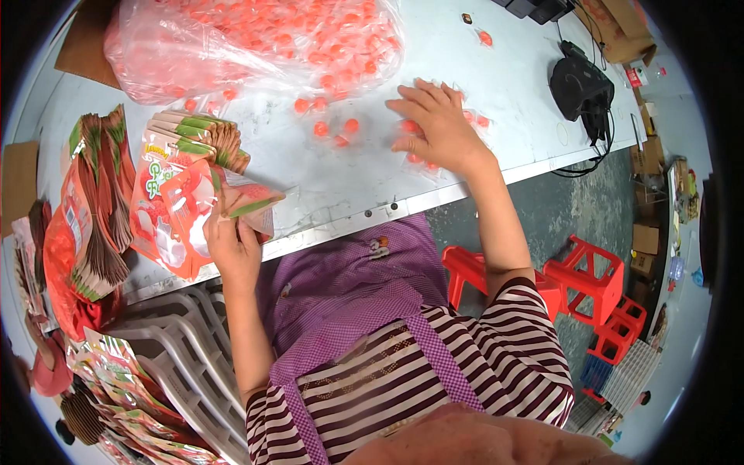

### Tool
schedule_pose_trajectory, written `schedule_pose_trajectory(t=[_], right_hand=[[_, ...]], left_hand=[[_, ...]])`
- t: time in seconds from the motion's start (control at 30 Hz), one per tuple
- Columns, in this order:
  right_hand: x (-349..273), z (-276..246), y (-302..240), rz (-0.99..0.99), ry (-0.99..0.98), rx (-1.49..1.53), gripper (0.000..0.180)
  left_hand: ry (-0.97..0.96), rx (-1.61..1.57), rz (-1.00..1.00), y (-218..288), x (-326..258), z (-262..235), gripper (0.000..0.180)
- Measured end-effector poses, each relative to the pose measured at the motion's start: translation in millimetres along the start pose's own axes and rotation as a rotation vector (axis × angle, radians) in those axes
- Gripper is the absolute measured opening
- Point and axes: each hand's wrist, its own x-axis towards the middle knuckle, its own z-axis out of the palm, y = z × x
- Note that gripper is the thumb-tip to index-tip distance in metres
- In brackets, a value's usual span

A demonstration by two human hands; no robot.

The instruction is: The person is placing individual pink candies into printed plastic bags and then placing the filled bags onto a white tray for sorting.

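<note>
My left hand point(234, 248) pinches the edge of a red, green and white printed pouch point(246, 194) at the table's near edge. The pouch's end points right, and I cannot tell whether it holds anything. Beneath and behind it lies a fanned stack of matching pouches point(194, 132). My right hand point(438, 128) lies palm down with its fingers spread, over several clear-wrapped red candies point(482, 122) that show around its edges. Between my hands are a few loose candies point(321, 129).
A big clear plastic bag point(256, 46) full of wrapped red candies covers the far left of the table point(496, 85). More pouch bundles point(97, 194) stand at the left. Black equipment with cables point(581, 85) sits at the right. Red stools point(585, 279) and grey plastic crates point(182, 349) stand below.
</note>
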Motion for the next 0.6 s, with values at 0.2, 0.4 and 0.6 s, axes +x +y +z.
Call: schedule_pose_trajectory(t=[0.2, 0.4, 0.6], right_hand=[[-14.8, -9.9, -21.0, 0.001, 0.082, -0.115, 0.07], [-13.0, 13.9, -17.4, 0.006, 0.182, -0.109, 0.058], [-14.0, 23.8, -12.6, -0.091, 0.404, -0.118, 0.019]], left_hand=[[-0.002, -0.005, -0.025, -0.4, -1.0, 0.8, 0.028], [-0.004, -0.035, -0.035, 2.0, 0.2, 0.5, 0.027], [0.045, -0.459, -0.228, -7.5, -9.1, 0.2, 0.015]])
